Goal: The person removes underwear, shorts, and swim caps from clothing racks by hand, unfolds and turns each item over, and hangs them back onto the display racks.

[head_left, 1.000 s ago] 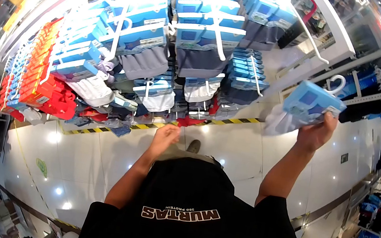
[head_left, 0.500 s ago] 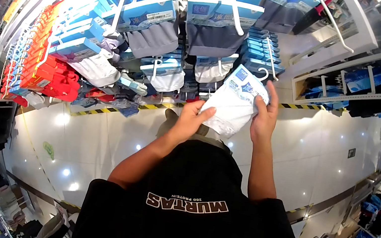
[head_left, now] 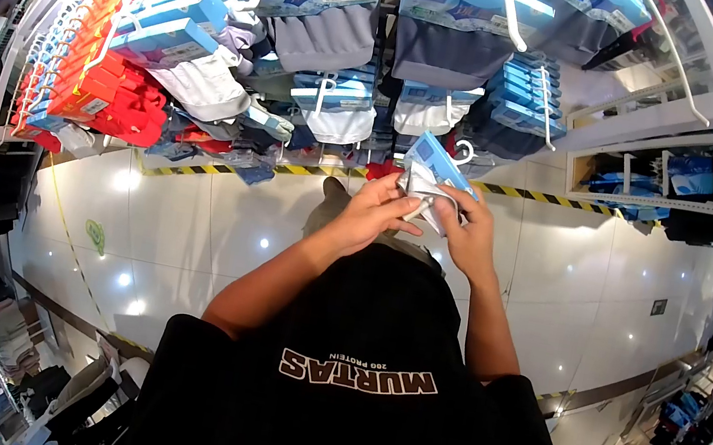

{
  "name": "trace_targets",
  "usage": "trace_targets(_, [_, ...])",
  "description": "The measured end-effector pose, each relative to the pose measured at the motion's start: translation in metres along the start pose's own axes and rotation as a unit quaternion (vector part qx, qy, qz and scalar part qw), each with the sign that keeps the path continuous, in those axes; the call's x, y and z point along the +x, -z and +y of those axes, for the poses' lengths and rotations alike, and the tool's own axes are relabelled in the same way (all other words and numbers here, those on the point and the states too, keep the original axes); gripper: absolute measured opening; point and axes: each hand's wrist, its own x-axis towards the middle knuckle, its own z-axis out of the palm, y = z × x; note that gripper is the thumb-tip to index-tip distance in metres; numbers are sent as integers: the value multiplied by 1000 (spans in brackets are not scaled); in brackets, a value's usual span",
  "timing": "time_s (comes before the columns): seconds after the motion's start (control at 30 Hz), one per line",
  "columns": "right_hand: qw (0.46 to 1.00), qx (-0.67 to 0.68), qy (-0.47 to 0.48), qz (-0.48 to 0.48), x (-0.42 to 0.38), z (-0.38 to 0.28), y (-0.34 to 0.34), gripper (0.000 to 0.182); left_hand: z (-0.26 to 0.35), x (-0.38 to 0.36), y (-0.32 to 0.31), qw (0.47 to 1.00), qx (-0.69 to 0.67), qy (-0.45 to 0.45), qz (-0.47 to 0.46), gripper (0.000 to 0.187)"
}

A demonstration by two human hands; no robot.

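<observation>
A white garment (head_left: 424, 187) hangs from a blue card (head_left: 433, 157) with a white hook (head_left: 464, 153), held in front of my chest. My left hand (head_left: 373, 211) pinches the garment's gathered fabric from the left. On the other side my right hand (head_left: 469, 227) grips it near the lower right end of the card. The fabric is bunched between the fingers of both hands, partly hiding it. Just beyond stands a rack, where white garments (head_left: 338, 125) and grey garments (head_left: 324, 33) hang on blue cards.
Red packaged garments (head_left: 117, 102) hang at the rack's left end. White hooks (head_left: 510, 13) stick out towards me. A shelf (head_left: 685, 174) with blue packages stands at the right. Yellow-black tape (head_left: 289, 172) marks the tiled floor along the rack.
The white garment was spread flat between my hands and is now folded and bunched. My hands have come closer together. The rack appears slightly higher and further right in view.
</observation>
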Motion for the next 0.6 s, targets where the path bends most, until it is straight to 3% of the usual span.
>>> trace_targets(0.3, [992,52,-113,35,-4,20,-3,22,-12,3,7,993,110,1,52,23])
trace_targets(0.4, [980,89,-178,-28,-5,4,1,25,-15,4,3,991,101,-26,83,21])
trace_targets(0.5, [990,59,-108,-76,-10,5,-3,31,-20,10,8,988,104,-56,103,18])
trace_targets(0.6, [994,-47,31,-98,-8,-10,-5,39,-24,14,13,984,111,-93,102,16])
